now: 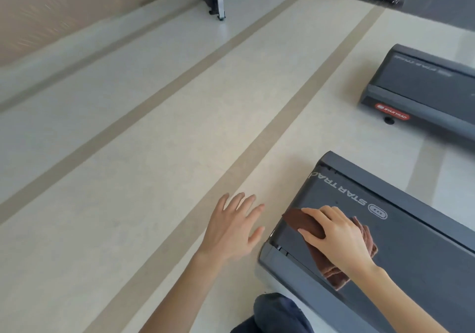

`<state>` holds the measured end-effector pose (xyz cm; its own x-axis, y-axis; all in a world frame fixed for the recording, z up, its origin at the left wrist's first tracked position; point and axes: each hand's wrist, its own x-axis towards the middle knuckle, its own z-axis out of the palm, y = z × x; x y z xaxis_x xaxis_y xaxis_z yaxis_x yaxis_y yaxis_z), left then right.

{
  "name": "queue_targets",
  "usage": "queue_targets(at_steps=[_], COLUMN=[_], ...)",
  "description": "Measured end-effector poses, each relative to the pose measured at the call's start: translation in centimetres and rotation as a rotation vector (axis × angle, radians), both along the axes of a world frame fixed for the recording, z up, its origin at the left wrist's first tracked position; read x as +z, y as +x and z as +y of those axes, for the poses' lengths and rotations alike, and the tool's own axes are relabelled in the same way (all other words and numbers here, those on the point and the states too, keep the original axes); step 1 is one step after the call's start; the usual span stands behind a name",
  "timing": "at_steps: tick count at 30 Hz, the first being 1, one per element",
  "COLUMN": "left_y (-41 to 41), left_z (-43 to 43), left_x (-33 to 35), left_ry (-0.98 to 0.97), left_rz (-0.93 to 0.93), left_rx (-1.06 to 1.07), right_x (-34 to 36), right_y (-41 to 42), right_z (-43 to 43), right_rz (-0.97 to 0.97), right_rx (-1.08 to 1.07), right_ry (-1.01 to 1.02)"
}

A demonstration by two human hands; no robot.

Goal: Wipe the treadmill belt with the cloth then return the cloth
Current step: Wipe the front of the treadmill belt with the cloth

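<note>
My right hand (341, 237) presses the brown cloth (325, 263) flat on the treadmill belt (411, 255) near its end, fingers nearly straight. My left hand (232, 227) hovers just left of it over the floor (154, 152), fingers spread, holding nothing.

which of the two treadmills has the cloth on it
The nearer treadmill, at lower right: the right hand presses the brown cloth onto it. The farther treadmill shows none.
</note>
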<state>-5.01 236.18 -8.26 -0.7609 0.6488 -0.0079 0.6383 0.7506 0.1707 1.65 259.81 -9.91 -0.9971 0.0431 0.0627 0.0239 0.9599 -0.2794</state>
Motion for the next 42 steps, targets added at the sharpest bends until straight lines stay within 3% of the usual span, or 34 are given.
queue_targets(at_steps=[5, 14, 25, 37, 42], left_y=[-2.7, -12.9, -27.2, -42.5, -49.9], left_z=[1.3, 6.3, 13.4, 21.0, 22.8], left_x=[2.1, 3.1, 5.7, 4.2, 5.8], left_ry=[-0.057, -0.122, -0.05, -0.048, 0.044], left_rz=[0.003, -0.055, 0.122, 0.052, 0.044], left_rx=[-0.127, -0.344, -0.572, -0.956, -1.1], right_x=[1.8, 3.4, 5.3, 4.9, 6.2], right_y=[-0.3, -7.0, -15.5, -25.4, -31.7], right_z=[0.9, 4.4, 7.3, 6.9, 4.9], right_rz=[-0.089, -0.035, 0.032, -0.007, 0.06], right_rx=[-0.096, -0.257, -0.487, -0.877, -1.024], right_ry=[-0.038, -0.052, -0.094, -0.167, -0.125])
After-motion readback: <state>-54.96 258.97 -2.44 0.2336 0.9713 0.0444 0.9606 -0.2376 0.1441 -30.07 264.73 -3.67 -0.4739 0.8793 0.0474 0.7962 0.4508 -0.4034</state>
